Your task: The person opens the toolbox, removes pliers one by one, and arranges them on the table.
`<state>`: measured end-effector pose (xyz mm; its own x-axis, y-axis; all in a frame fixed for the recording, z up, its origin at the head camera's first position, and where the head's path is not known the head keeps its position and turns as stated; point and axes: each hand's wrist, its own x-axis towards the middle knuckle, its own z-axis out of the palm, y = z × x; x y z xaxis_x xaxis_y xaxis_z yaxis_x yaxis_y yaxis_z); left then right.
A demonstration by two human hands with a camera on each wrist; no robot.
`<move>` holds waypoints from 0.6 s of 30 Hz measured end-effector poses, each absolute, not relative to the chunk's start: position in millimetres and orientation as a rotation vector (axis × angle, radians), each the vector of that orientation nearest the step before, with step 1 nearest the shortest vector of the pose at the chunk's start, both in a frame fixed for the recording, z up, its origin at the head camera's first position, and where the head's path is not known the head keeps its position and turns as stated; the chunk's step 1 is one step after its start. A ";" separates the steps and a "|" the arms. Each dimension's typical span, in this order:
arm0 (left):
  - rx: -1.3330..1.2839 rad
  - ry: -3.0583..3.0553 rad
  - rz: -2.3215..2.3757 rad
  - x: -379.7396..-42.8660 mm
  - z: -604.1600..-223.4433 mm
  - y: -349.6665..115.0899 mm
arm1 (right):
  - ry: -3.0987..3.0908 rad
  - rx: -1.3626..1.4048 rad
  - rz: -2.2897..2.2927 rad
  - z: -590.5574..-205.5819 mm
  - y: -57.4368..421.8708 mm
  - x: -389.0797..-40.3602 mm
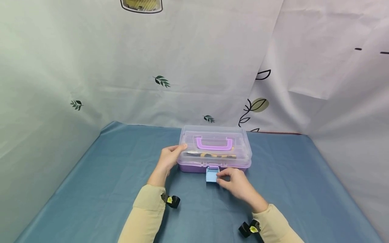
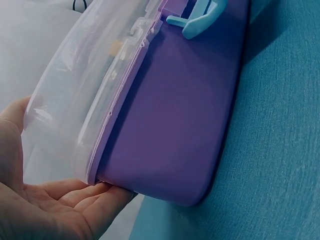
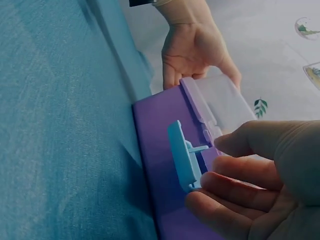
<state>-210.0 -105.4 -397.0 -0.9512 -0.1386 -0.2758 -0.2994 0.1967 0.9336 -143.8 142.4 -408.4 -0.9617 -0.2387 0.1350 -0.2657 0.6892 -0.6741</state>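
Head view: a plastic box (image 1: 209,152) with a purple base and a clear lid sits just right of centre, below the middle of the frame, on a blue cloth (image 1: 121,179). A purple handle (image 1: 214,147) shows on the lid, and a patterned strip (image 1: 212,155) shows through the clear plastic. At the box's left end, the left hand (image 1: 169,158) grips it, thumb on the lid. At its front, a light-blue latch (image 1: 212,175) hangs outward, with the right hand (image 1: 238,182) at its right edge — thumb and fingers bent, a gap between them. The 2 sleeves (image 1: 146,211) enter from the bottom, each with a black device (image 1: 174,201) at the cuff. A pale backdrop (image 1: 197,50) with leaf prints fills the upper frame.

Left wrist view: the box runs diagonally through the centre, lid down on the base. The left hand, lower left, holds the end, its thumb against the lid and its fingers below the rim. The latch stands out at the top.

Right wrist view: the latch is at centre, swung away from the base. The right hand, lower right, is loosely curved beside it — I cannot tell whether the fingertips touch it. The left hand shows at the top, at the box's far end.
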 end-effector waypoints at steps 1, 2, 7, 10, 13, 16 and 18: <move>-0.430 2.325 1.866 -209.8 -396.9 -105.4 | -2.857 0.407 1.155 -409.4 142.0 -144.2; -0.432 2.325 1.868 -209.6 -396.8 -105.3 | -2.858 0.397 1.160 -410.2 141.7 -144.5; -0.444 2.325 1.868 -210.2 -397.0 -104.9 | -2.876 0.380 1.201 -413.4 139.0 -145.0; -0.438 2.328 1.872 -210.2 -397.7 -104.7 | -2.895 0.441 1.202 -415.3 138.0 -145.1; -0.429 2.324 1.876 -210.8 -398.3 -105.0 | -2.902 0.464 1.219 -417.3 137.6 -145.9; -0.433 2.315 1.873 -211.9 -399.3 -105.7 | -2.914 0.469 1.234 -418.8 138.8 -147.3; -0.432 2.319 1.869 -211.9 -401.0 -106.4 | -2.932 0.504 1.222 -419.1 140.0 -148.6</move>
<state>-211.9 -106.4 -401.0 -0.9504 -0.1386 -0.2786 -0.3016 0.1909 0.9341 -148.6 140.0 -419.1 -0.9481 -0.3137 0.0514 -0.2574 0.6625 -0.7035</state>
